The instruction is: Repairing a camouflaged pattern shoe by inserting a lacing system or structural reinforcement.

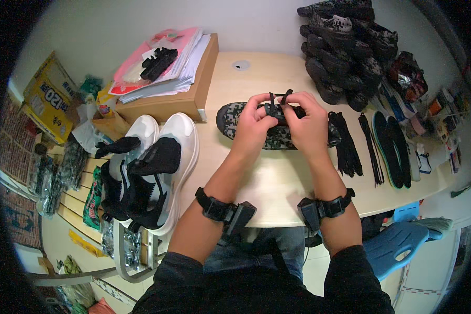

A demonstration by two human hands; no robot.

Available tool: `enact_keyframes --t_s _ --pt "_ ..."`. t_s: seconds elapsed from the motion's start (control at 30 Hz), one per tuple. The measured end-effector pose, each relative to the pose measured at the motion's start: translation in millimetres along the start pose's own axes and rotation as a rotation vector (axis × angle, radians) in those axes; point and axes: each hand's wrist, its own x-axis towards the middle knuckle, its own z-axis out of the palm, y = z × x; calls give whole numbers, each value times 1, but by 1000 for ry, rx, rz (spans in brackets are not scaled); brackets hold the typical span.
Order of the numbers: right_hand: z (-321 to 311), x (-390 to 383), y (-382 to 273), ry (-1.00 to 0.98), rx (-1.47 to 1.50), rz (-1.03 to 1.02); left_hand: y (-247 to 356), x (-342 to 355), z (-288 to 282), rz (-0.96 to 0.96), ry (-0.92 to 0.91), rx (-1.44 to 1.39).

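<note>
A dark camouflage-patterned shoe (pixel 277 140) lies lengthwise on the table in front of me, its toe to the left. Above its opening I work a black shoelace (pixel 271 100) with both hands. The fingers of my left hand (pixel 252 121) pinch one part of the lace at the shoe's middle. My right hand (pixel 307 119), closed too, grips another stretch of it close by. Fingers cover much of the shoe's upper and the eyelets. Just right of the heel rests a bundle of black laces (pixel 346 144).
Beside the bundle lie a thin strand of laces (pixel 370 149) and two dark insoles (pixel 390 149). Many dark shoes (pixel 343 57) are piled at the back right. At left, white-and-black sneakers (pixel 183 133) stand near a cardboard box (pixel 210 68) bearing papers. A blue chair (pixel 397 248) is at lower right.
</note>
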Motion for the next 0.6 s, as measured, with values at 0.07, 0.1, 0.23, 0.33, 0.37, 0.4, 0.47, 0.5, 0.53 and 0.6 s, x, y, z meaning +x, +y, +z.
enact_keyframes --t_s 0.07,0.1,0.23,0.33,0.37,0.4,0.47,0.5,0.53,0.6 --pt "3 0 -2 27 16 -6 2 -1 2 1 24 76" --pt "4 -2 -3 47 35 -11 7 -3 5 -9 16 85" --pt "4 -1 -1 69 -30 -124 3 -1 3 -7 -18 86" --pt "3 -2 0 62 -76 -203 2 -2 4 29 -24 63" --pt "3 -2 0 37 -55 -171 4 -3 6 21 -2 86" --pt "3 -1 -1 12 -31 -141 7 -4 8 16 22 111" --pt "2 -1 -3 -13 -3 -108 2 -2 5 30 19 128" --pt "0 -1 -3 -38 21 -74 1 -1 5 43 13 140" --pt "0 -1 -3 -36 20 -72 0 -1 5 42 12 141" --pt "0 0 -4 -44 43 -37 2 -3 5 47 43 154"
